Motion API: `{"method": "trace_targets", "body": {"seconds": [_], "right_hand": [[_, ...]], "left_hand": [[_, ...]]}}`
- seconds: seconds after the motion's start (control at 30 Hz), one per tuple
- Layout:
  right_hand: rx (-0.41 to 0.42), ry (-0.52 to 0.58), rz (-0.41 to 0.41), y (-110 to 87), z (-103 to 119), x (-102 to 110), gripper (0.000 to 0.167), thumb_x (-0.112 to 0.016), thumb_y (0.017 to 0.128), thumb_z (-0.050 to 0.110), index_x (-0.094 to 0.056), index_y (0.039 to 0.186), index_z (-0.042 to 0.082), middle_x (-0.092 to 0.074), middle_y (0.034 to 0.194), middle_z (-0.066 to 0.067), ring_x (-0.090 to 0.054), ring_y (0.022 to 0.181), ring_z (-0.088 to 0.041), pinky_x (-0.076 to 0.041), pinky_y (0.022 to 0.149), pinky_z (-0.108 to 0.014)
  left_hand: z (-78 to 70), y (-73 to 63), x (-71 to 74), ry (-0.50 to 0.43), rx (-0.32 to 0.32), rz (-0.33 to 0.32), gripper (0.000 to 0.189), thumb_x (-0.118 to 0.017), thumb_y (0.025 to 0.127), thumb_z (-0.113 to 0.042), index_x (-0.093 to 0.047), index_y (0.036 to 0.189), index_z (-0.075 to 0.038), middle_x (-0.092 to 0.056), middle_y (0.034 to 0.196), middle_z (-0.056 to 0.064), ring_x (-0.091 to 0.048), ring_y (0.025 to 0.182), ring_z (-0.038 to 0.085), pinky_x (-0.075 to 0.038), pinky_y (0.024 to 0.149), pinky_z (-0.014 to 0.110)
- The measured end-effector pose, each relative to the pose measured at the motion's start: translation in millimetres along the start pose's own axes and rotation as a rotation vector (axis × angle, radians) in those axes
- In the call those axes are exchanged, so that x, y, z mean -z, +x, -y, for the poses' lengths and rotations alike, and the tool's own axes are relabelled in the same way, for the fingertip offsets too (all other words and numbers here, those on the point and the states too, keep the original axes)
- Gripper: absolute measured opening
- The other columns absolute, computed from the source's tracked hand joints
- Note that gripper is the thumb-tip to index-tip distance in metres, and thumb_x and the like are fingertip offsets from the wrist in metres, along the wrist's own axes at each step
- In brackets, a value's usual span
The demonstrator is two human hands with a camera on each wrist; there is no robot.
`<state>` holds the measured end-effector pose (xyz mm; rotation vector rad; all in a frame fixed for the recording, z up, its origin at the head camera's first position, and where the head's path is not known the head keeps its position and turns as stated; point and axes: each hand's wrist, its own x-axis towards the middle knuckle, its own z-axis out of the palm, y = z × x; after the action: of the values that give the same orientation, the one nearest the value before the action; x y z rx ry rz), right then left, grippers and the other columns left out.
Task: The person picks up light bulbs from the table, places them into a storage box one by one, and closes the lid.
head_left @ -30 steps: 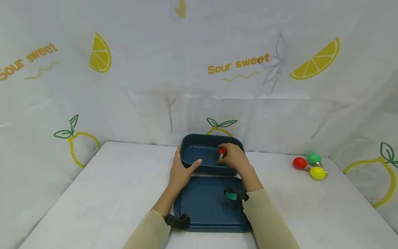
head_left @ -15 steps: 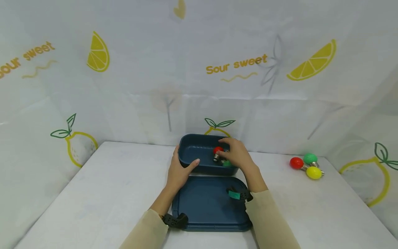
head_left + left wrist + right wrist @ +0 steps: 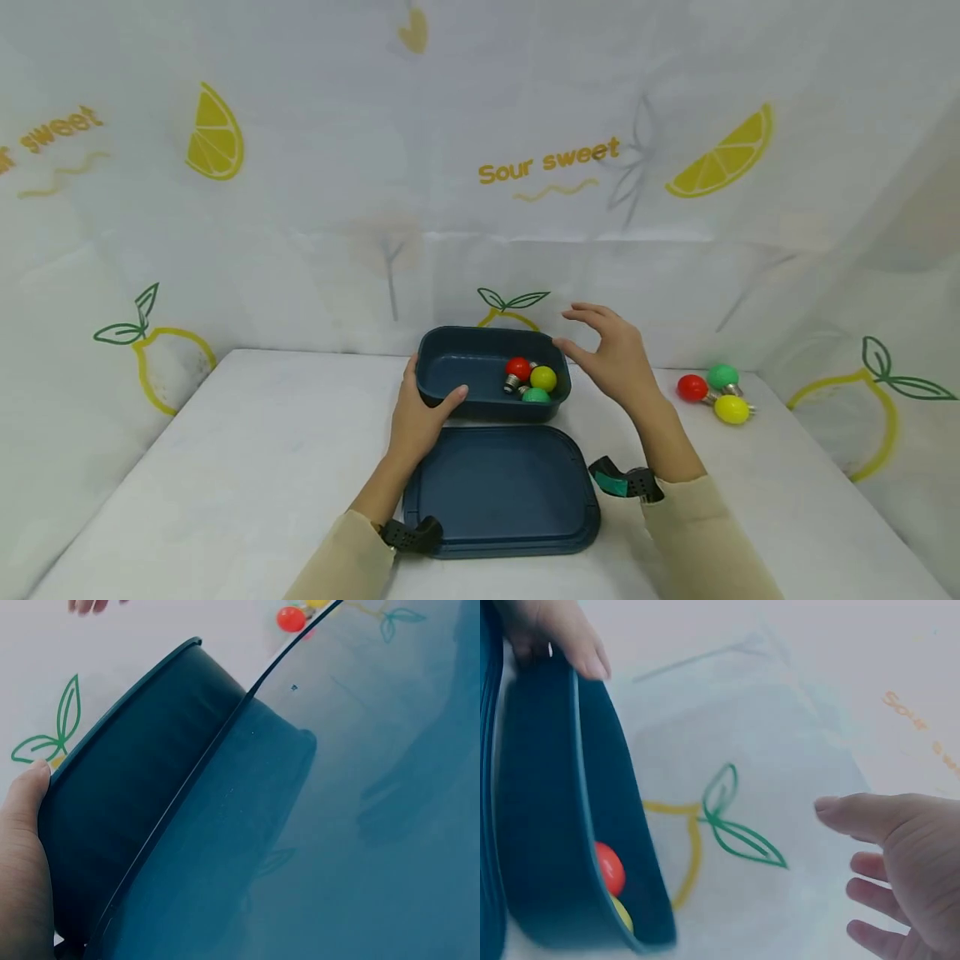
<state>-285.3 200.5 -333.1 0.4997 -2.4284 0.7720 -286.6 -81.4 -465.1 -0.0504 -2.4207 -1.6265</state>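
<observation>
A dark blue rectangular box (image 3: 487,409) stands at the back of the table, its top uncovered. Inside, at its right end, lie a red bulb (image 3: 518,368), a yellow bulb (image 3: 543,379) and a green bulb (image 3: 536,395) with metal screw bases. My left hand (image 3: 418,421) grips the box's left end, thumb on the front rim. To the right of the box, my right hand (image 3: 617,354) hovers with fingers and thumb spread, holding nothing. The right wrist view shows this hand (image 3: 907,862) apart from the box wall (image 3: 540,802).
A dark blue lid (image 3: 502,487) lies flat directly in front of the box. Toward the table's back right edge sit another red bulb (image 3: 692,387), green bulb (image 3: 723,377) and yellow bulb (image 3: 732,409). A white printed sheet (image 3: 315,275) hangs behind the table.
My right hand has let the red bulb down into the box, then come out over the right rim and moved right. My left hand keeps its grip. The head view has turned slightly right.
</observation>
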Motion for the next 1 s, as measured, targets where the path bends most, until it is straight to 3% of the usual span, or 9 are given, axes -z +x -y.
{"method": "trace_targets", "body": {"seconds": [0.13,0.3,0.5,0.77,1.0], "right_hand": [[0.042,-0.041,-0.103,-4.9,-8,23,0.040,-0.082,0.085,0.013,-0.071,0.121,0.001,-0.066,0.133,-0.021,-0.060,0.125,-0.042,-0.052,0.099,-0.059],[0.061,-0.085,-0.166,-11.6,-19,46,0.039,-0.083,0.083,0.009,-0.071,0.119,-0.001,-0.066,0.130,-0.023,-0.061,0.122,-0.044,-0.052,0.095,-0.060],[-0.047,-0.096,-0.202,-31.7,-39,71,0.041,-0.082,0.084,0.011,-0.070,0.122,0.000,-0.065,0.133,-0.023,-0.059,0.125,-0.044,-0.048,0.098,-0.063],[-0.178,-0.099,-0.233,-49.1,-83,71,0.042,-0.080,0.087,0.014,-0.068,0.125,-0.001,-0.064,0.133,-0.024,-0.058,0.123,-0.044,-0.048,0.100,-0.063],[-0.313,-0.073,-0.190,-60.9,-126,56,0.051,-0.081,0.086,0.019,-0.065,0.129,-0.003,-0.059,0.139,-0.028,-0.051,0.132,-0.048,-0.042,0.105,-0.066]], "left_hand": [[-0.8,0.2,1.6,0.004,0.003,0.000,0.108,-0.073,0.084,-0.061,-0.011,0.164,-0.021,-0.021,0.170,0.007,-0.024,0.156,0.032,-0.025,0.122,0.061],[-2.4,2.3,4.8,0.010,-0.006,0.004,0.108,-0.072,0.085,-0.061,-0.010,0.164,-0.022,-0.020,0.170,0.009,-0.024,0.156,0.033,-0.025,0.122,0.062],[0.1,0.1,0.7,0.007,-0.007,0.016,0.109,-0.072,0.085,-0.061,-0.010,0.164,-0.020,-0.018,0.170,0.008,-0.023,0.156,0.032,-0.025,0.122,0.062],[2.2,-1.6,0.2,0.001,-0.013,0.015,0.109,-0.072,0.086,-0.060,-0.010,0.164,-0.017,-0.018,0.170,0.008,-0.023,0.156,0.032,-0.025,0.122,0.062],[0.1,0.5,1.7,0.005,-0.014,0.014,0.107,-0.071,0.086,-0.061,-0.010,0.164,-0.020,-0.018,0.170,0.007,-0.023,0.156,0.031,-0.024,0.123,0.061]]}}
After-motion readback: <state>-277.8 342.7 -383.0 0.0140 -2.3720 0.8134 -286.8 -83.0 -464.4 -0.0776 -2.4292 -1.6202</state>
